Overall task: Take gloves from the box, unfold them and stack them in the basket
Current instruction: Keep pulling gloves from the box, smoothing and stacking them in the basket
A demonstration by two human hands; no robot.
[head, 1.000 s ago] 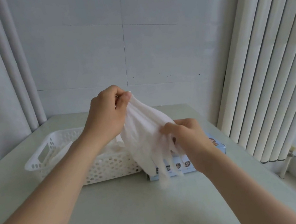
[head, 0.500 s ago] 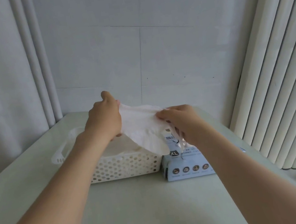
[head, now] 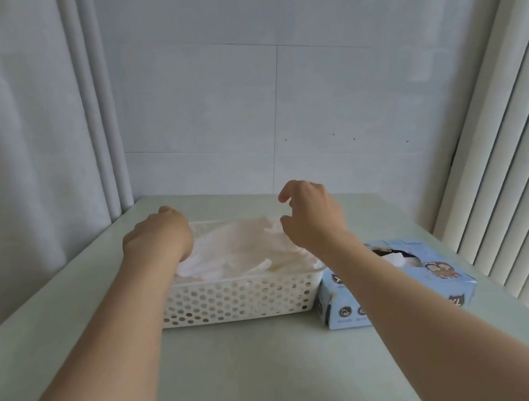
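Note:
A white perforated basket [head: 237, 299] stands on the table with several white gloves [head: 239, 249] lying flat in it, piled up to the rim. My left hand [head: 158, 238] hovers over the basket's left end, knuckles up, its fingers bent down out of sight behind the hand. My right hand [head: 312, 217] is over the basket's right end, fingers apart and holding nothing, just above the top glove. The light blue glove box [head: 408, 285] sits right of the basket, partly behind my right forearm, with a white glove [head: 397, 257] showing in its torn opening.
The pale green table [head: 250, 382] reaches to a white tiled wall behind the basket. A grey curtain [head: 3, 137] hangs on the left. White vertical blinds [head: 510, 161] stand along the table's right edge, close to the box.
The glove that both hands held stretched in the air now lies in the basket. Both hands came down over the basket, and my right hand has let go.

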